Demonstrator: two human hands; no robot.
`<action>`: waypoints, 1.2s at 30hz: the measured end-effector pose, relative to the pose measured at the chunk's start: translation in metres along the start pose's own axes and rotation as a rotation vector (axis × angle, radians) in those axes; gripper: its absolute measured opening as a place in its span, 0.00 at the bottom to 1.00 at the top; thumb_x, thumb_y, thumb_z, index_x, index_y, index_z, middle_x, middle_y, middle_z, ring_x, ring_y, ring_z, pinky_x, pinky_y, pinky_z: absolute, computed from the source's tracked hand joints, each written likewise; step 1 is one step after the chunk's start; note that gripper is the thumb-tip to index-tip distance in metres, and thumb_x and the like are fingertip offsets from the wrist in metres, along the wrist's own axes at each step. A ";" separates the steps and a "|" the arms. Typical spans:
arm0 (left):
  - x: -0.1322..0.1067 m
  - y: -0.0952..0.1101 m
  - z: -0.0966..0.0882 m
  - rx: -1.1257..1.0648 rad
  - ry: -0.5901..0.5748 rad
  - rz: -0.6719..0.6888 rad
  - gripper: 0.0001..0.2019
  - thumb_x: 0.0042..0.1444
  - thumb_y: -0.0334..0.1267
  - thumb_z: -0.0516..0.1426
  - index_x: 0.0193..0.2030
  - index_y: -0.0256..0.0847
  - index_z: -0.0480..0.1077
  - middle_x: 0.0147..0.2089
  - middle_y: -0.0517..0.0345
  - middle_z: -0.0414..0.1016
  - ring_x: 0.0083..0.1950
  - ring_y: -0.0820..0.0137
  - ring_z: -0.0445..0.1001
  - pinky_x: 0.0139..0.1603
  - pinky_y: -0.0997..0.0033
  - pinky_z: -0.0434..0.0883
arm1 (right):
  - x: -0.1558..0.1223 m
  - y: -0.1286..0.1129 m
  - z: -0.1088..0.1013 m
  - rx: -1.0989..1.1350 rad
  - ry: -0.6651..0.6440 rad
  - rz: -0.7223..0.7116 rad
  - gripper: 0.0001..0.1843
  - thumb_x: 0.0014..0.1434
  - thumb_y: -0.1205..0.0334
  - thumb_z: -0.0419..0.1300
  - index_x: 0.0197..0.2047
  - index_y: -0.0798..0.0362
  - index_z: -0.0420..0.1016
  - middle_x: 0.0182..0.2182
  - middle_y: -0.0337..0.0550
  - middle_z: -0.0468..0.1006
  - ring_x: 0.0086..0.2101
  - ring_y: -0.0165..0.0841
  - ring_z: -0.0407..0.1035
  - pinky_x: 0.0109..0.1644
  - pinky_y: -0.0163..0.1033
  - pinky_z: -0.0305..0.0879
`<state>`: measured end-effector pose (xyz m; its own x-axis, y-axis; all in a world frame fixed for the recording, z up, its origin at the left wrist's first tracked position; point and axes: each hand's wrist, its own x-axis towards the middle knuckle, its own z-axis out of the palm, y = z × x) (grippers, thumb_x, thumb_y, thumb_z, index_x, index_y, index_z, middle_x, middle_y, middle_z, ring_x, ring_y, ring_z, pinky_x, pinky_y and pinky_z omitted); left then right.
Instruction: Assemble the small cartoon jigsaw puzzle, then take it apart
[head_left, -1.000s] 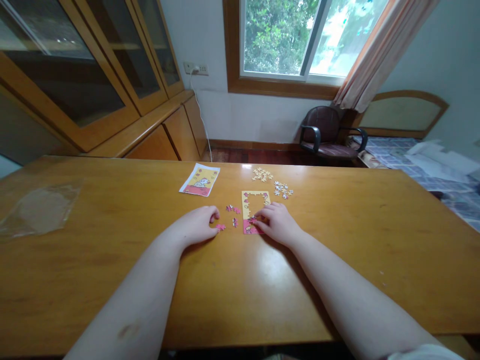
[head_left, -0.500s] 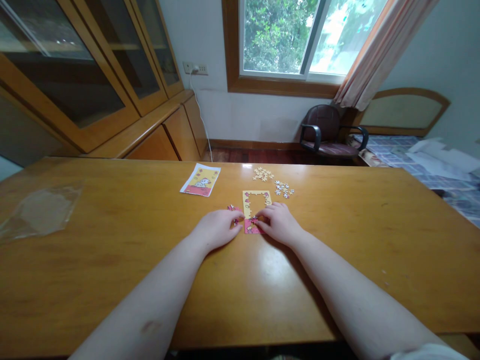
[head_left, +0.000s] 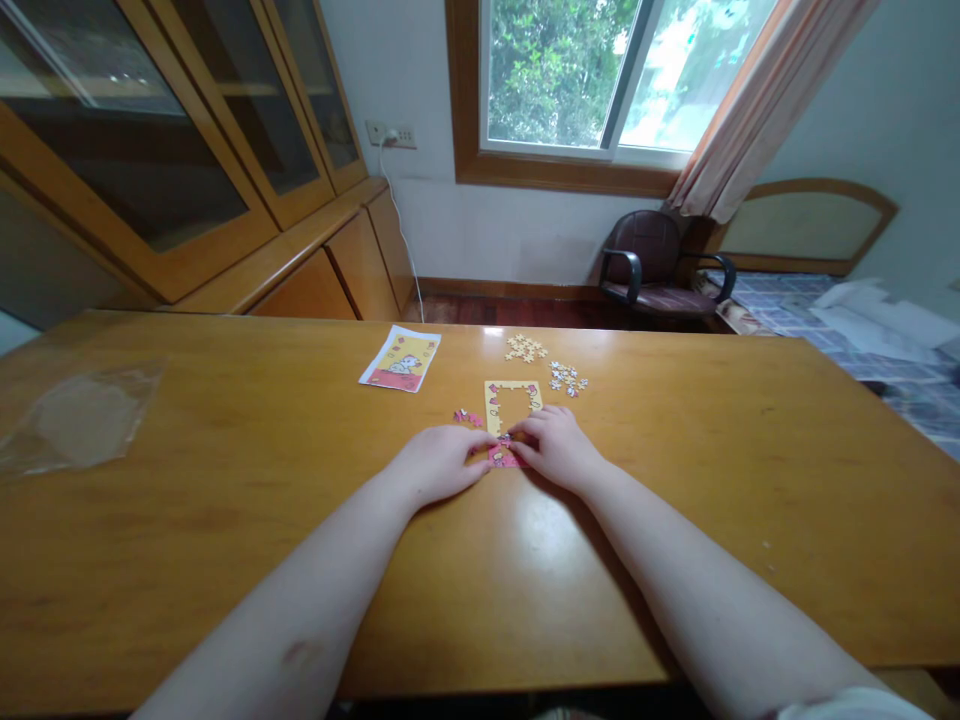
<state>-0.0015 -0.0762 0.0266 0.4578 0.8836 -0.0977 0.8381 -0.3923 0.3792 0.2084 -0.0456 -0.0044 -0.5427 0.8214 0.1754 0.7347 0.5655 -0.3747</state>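
Note:
A jigsaw puzzle [head_left: 493, 396] lies on the table before me, its yellow border joined around a gap and its lower part pink. My right hand [head_left: 556, 446] is over its lower right side, thumb and fingertips pinched on a small puzzle piece [head_left: 505, 439] at the bottom of the gap. My left hand [head_left: 448, 460] rests at the lower left edge, fingertips touching the puzzle, thumb and forefinger apart. Just beyond it lie loose pink pieces [head_left: 468, 417], partly hidden by the hand.
Loose yellow pieces [head_left: 525, 348] and a pile of white-grey pieces [head_left: 568, 379] lie beyond the puzzle. A printed picture sheet [head_left: 402, 360] is at the back left. A clear plastic bag [head_left: 82, 420] lies far left on the wooden table [head_left: 262, 420].
My left hand has shifted slightly right and toward me, from beside the pink pieces onto the puzzle's edge, uncovering more of those pieces. My right hand has barely moved.

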 end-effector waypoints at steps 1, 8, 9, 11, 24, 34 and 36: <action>0.000 0.000 0.000 -0.003 -0.001 -0.004 0.18 0.59 0.51 0.50 0.51 0.54 0.73 0.44 0.59 0.80 0.41 0.65 0.76 0.36 0.71 0.68 | 0.000 0.000 0.000 0.003 0.002 -0.002 0.08 0.59 0.56 0.61 0.39 0.49 0.78 0.32 0.42 0.79 0.38 0.35 0.67 0.47 0.42 0.53; 0.000 0.000 -0.002 -0.030 0.015 -0.040 0.18 0.57 0.49 0.52 0.51 0.52 0.73 0.46 0.58 0.79 0.43 0.64 0.76 0.39 0.71 0.69 | -0.002 0.001 -0.003 0.018 0.015 -0.063 0.07 0.60 0.59 0.59 0.38 0.49 0.79 0.32 0.42 0.78 0.38 0.34 0.66 0.46 0.42 0.53; 0.000 0.001 -0.003 -0.032 0.012 -0.043 0.18 0.57 0.49 0.52 0.51 0.52 0.74 0.47 0.58 0.79 0.44 0.64 0.76 0.40 0.71 0.69 | -0.002 0.001 -0.004 0.020 0.007 -0.071 0.08 0.60 0.59 0.59 0.38 0.49 0.79 0.32 0.42 0.77 0.38 0.34 0.66 0.46 0.42 0.53; 0.000 0.002 -0.004 -0.038 0.004 -0.050 0.18 0.57 0.49 0.52 0.51 0.51 0.74 0.47 0.58 0.79 0.45 0.64 0.76 0.41 0.71 0.69 | -0.002 0.001 -0.005 0.023 -0.009 -0.088 0.08 0.60 0.59 0.59 0.38 0.48 0.80 0.32 0.42 0.77 0.38 0.34 0.66 0.46 0.41 0.53; 0.000 -0.005 -0.005 0.016 0.072 -0.167 0.19 0.57 0.46 0.52 0.54 0.50 0.70 0.46 0.56 0.79 0.45 0.63 0.76 0.41 0.69 0.69 | -0.003 -0.001 -0.008 0.026 -0.001 -0.105 0.09 0.61 0.60 0.57 0.38 0.50 0.79 0.33 0.43 0.76 0.39 0.34 0.66 0.46 0.42 0.54; 0.003 -0.009 -0.003 0.090 0.061 -0.250 0.12 0.53 0.49 0.54 0.41 0.48 0.72 0.41 0.57 0.79 0.41 0.63 0.76 0.35 0.70 0.67 | -0.002 0.001 -0.005 0.024 0.028 -0.099 0.09 0.61 0.60 0.57 0.36 0.51 0.79 0.32 0.42 0.76 0.37 0.33 0.66 0.45 0.41 0.54; 0.003 -0.010 -0.003 0.083 0.053 -0.247 0.12 0.53 0.48 0.54 0.41 0.48 0.72 0.41 0.57 0.79 0.41 0.62 0.76 0.35 0.69 0.67 | -0.002 0.001 -0.004 0.036 0.053 -0.100 0.09 0.61 0.60 0.57 0.36 0.51 0.78 0.32 0.42 0.77 0.36 0.33 0.66 0.45 0.41 0.54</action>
<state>-0.0089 -0.0688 0.0249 0.2217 0.9665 -0.1290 0.9449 -0.1803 0.2731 0.2124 -0.0462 -0.0014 -0.5898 0.7642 0.2610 0.6625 0.6427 -0.3848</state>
